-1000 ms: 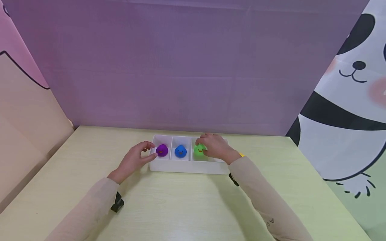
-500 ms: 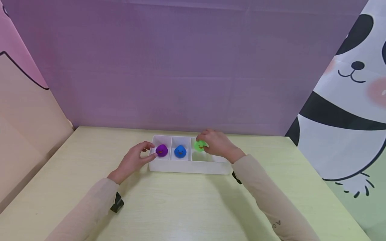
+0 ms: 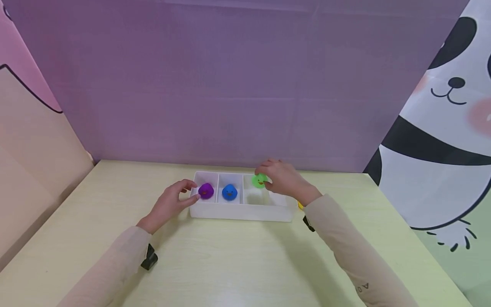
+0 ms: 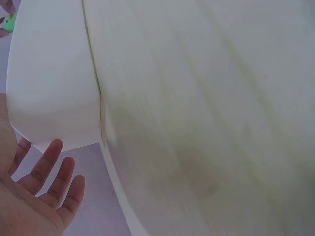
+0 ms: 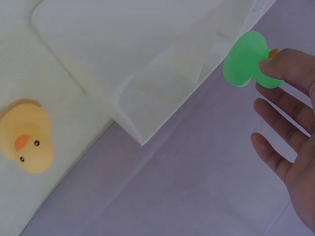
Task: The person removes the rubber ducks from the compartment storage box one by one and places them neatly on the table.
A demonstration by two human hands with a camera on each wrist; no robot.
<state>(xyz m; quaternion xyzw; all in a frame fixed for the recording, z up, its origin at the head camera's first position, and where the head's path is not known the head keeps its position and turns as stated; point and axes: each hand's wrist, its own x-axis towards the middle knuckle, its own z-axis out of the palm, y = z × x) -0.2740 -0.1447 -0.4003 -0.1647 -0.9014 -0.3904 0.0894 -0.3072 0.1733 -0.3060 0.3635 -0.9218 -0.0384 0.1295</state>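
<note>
A white divided tray (image 3: 241, 212) stands on the table, with a purple rubber duck (image 3: 206, 191) in its leftmost compartment and a blue rubber duck (image 3: 229, 192) in the one beside it. My left hand (image 3: 171, 203) is at the tray's left end, thumb and forefinger right at the rim. In the left wrist view its fingers (image 4: 70, 194) are spread and fairly straight along the tray's end. Between thumb and forefinger my right hand (image 3: 285, 180) pinches a green rubber duck (image 5: 247, 60), raised over the back of the third compartment.
Right of the tray sits a yellow rubber duck (image 5: 30, 135), mostly hidden behind the right wrist in the head view. Behind the table (image 3: 230, 260) rises a purple backdrop (image 3: 230, 85). A panda-printed panel (image 3: 445, 140) stands at the right.
The right hand has lifted the green duck up out of the third compartment, moving it back and slightly right. More of the yellow duck shows. The left hand and tray have stayed put.
</note>
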